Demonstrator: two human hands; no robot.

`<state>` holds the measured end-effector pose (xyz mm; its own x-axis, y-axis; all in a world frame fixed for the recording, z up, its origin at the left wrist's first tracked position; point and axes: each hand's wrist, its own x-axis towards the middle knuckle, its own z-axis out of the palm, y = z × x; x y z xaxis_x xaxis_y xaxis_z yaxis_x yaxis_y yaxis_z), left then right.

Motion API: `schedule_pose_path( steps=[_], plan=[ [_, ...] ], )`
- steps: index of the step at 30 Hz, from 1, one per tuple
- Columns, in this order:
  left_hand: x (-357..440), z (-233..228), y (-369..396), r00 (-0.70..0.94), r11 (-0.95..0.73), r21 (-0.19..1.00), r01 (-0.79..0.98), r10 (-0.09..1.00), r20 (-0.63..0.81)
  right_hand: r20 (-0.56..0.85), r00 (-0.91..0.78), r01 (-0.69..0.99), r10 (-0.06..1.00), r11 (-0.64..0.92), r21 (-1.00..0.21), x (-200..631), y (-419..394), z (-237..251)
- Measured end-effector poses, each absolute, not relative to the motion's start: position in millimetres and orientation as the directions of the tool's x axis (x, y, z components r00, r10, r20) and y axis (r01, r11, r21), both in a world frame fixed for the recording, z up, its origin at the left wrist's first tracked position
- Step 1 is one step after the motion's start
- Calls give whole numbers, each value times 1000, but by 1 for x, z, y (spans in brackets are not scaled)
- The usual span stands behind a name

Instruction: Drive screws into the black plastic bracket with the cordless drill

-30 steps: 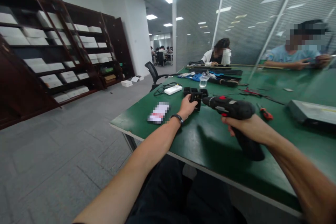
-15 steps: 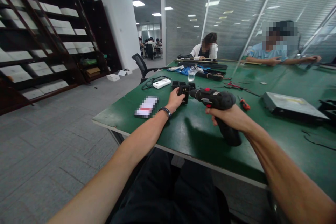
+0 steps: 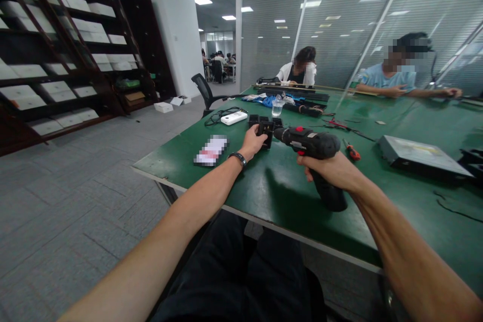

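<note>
1. At the centre of the frame, on the green table [image 3: 287, 186], a small black part [image 3: 267, 136] stands upright, just in front of a few more black parts [image 3: 260, 121].
2. The left hand [image 3: 252, 144] is wrapped around that part, fingers closed on its near side, a dark band at the wrist.
3. Just to the right, the right hand [image 3: 334, 171] grips the handle of a black drill [image 3: 315, 153], fingers curled tight; the drill's nose points left and meets the held part.
4. The drill's base rests on the table near its front edge.
5. Left of the left hand lies a flat blurred card [image 3: 211, 151]; behind it sits a white box [image 3: 234, 118] with a dark cable.
6. Right of the drill lies a red screwdriver [image 3: 351, 150], and further right a flat grey device [image 3: 422, 157].
7. A clear cup [image 3: 276, 107] stands further back, mid-table.
8. In the upper right, two other people sit at the far side, their hands on the table.
9. At the left, dark shelves [image 3: 56, 60] hold white boxes.
</note>
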<state>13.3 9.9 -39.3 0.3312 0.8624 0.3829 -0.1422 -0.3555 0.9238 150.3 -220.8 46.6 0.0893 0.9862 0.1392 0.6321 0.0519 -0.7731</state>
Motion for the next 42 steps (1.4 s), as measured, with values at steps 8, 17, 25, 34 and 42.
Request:
schedule_pose_path(
  steps=[8, 17, 25, 34, 42],
  plan=[
    [12, -35, 5, 331, -309, 940, -147, 880, 341, 127, 89, 633, 988, 42, -773, 151, -221, 47],
    [13, -37, 8, 320, -345, 925, -158, 869, 378, 117, 99, 646, 988, 26, -763, 152, -220, 44],
    [14, -40, 12, 324, -359, 920, -160, 861, 392, 133, 89, 636, 987, 46, -771, 153, -220, 42],
    [13, -37, 7, 325, -328, 929, -171, 872, 367, 148, 86, 653, 985, 56, -755, 151, -221, 44],
    [14, -38, 9, 332, -322, 931, -173, 871, 363, 153, 90, 653, 984, 58, -756, 150, -222, 44]
  ],
)
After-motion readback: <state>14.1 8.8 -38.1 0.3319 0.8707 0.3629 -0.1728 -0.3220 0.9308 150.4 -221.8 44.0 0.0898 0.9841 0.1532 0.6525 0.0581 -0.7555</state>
